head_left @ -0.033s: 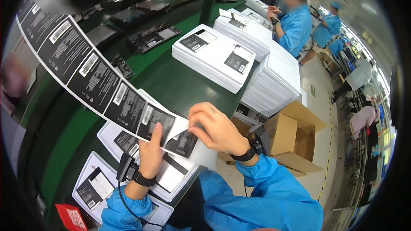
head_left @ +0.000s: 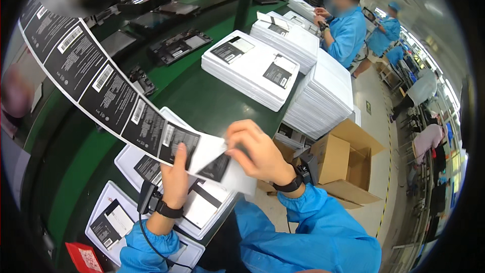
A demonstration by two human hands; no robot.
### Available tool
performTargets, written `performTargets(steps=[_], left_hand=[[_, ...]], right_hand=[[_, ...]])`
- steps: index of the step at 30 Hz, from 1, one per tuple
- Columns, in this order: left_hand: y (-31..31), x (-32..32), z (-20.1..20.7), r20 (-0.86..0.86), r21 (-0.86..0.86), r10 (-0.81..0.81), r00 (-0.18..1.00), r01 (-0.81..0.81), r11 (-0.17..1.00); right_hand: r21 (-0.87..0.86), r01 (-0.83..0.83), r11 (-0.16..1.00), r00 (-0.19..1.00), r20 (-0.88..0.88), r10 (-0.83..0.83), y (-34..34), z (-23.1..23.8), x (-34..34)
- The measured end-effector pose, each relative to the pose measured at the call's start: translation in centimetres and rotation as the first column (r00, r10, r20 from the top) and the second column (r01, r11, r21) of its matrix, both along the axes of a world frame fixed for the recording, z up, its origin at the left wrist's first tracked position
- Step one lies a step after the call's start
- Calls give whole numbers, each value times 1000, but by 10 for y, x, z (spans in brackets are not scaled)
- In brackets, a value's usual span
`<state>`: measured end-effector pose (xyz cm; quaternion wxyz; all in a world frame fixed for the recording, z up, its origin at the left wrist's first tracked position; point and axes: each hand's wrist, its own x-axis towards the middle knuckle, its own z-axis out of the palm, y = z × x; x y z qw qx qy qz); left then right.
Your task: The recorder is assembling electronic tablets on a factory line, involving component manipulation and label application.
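A long strip of black printed labels [head_left: 108, 98] runs from the upper left down to my hands. My left hand [head_left: 174, 184] grips the strip near its lower end, with the thumb on top of a label. My right hand [head_left: 262, 156] pinches the end label [head_left: 214, 168] by its edge, and that label is partly lifted, with a white area beside it. Which white part is backing and which is label underside, I cannot tell. Under the strip lies a white tray [head_left: 203, 227] with flat black-and-white pieces.
Another white tray [head_left: 96, 207] lies at the lower left, near a red card [head_left: 83, 258]. Stacked white trays [head_left: 237, 78] stand ahead, with a taller stack [head_left: 323, 96] beside them. An open cardboard box [head_left: 331, 159] is at my right. Co-workers in blue [head_left: 348, 33] work beyond.
My right hand has shifted slightly right with the pinched label edge. More white shows between the end label and the one under my left thumb.
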<state>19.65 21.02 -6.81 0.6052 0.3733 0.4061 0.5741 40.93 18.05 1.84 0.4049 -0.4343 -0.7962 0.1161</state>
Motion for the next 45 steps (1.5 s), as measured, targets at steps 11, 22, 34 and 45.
performTargets(steps=[11, 22, 34, 45], left_hand=[[-67, -38, 36, 52, 118, -384, 922, 376, 919], [-112, -103, 44, -430, -189, -338, 837, 283, 940], [-132, -120, 21, -732, 83, -272, 625, 477, 875], [-124, -139, 1, -942, 243, 112, 317, 413, 878]], right_hand=[[-262, -433, 863, 388, -918, -84, -66, -14, -39], [-490, -208, 847, 955, -287, 68, -66, -24, -43], [-752, -225, 619, 956, -46, 291, -67, -32, -84], [-868, -10, 496, 985, -93, -144, -48, -75, -63]])
